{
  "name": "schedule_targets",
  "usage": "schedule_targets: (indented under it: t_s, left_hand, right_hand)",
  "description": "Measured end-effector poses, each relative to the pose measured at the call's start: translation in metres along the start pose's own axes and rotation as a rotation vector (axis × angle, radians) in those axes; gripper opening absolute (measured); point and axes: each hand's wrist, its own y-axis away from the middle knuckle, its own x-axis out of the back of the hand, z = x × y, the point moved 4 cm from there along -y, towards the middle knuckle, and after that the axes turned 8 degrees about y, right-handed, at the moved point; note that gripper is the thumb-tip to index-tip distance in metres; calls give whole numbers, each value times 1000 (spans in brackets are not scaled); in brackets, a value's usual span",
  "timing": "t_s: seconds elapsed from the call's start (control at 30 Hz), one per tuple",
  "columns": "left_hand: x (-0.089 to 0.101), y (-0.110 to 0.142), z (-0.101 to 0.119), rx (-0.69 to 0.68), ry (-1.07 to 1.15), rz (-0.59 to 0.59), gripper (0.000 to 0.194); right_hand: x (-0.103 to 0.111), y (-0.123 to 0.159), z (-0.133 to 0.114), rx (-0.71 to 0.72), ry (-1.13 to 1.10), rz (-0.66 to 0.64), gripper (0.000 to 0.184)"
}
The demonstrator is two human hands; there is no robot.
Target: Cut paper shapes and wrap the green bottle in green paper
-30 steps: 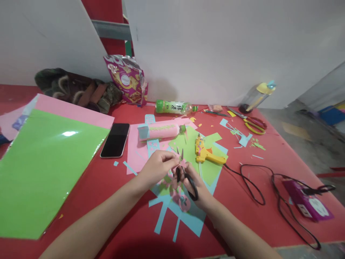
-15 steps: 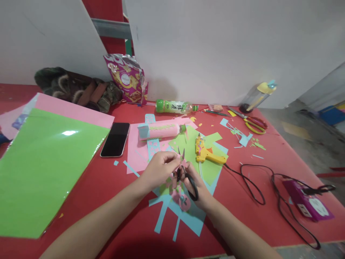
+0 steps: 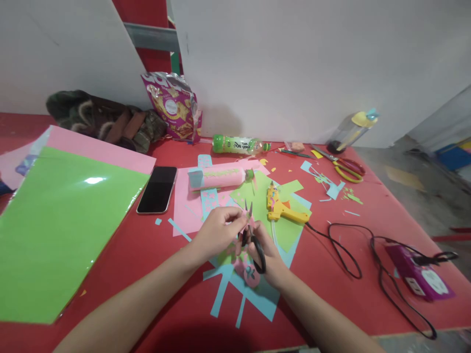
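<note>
My left hand (image 3: pixel 222 228) pinches a small piece of pink paper (image 3: pixel 246 214) between thumb and fingers. In my right hand (image 3: pixel 268 252) is a pair of black-handled scissors (image 3: pixel 260 255), its narrow blades pointing away from me, slightly apart and beside the pink piece. How far the blades cut into the paper cannot be made out. Below the hands lies a round pink paper cutout (image 3: pixel 251 277) on blue paper (image 3: pixel 263 299). Just beyond the hands rests a bottle wrapped in pink paper (image 3: pixel 221 178), lying on its side.
A yellow glue gun (image 3: pixel 285 211) lies to the right, its black cord near a purple box (image 3: pixel 421 274). Left are a phone (image 3: pixel 157 190) and green sheets (image 3: pixel 69 220). A green tea bottle (image 3: pixel 239 145), a snack bag (image 3: pixel 172 105) and red-yellow scissors (image 3: pixel 346 166) lie at the back.
The scissors' handle has shifted slightly left, with my right hand turning a little. My left hand keeps its hold on the pink paper in nearly the same place.
</note>
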Motion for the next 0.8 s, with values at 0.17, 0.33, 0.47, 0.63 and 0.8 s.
schedule_targets:
  t_s: [0.17,0.33,0.47,0.63,0.8]
  left_hand:
    - [0,0,2,-26,-27,5,30]
    - [2,-1,1,-28,-57,13,31]
    - [2,-2,1,-29,-67,10,30]
    - [2,-2,1,-22,-95,6,31]
    - [5,-2,2,-22,-106,-14,33]
  right_hand:
    - [0,0,-1,17,7,19,35]
    - [0,-1,-1,19,18,30,35]
    - [0,-1,3,-19,-4,26,36]
    - [0,0,5,-63,-39,26,37]
    - [0,-1,8,-95,-93,25,38]
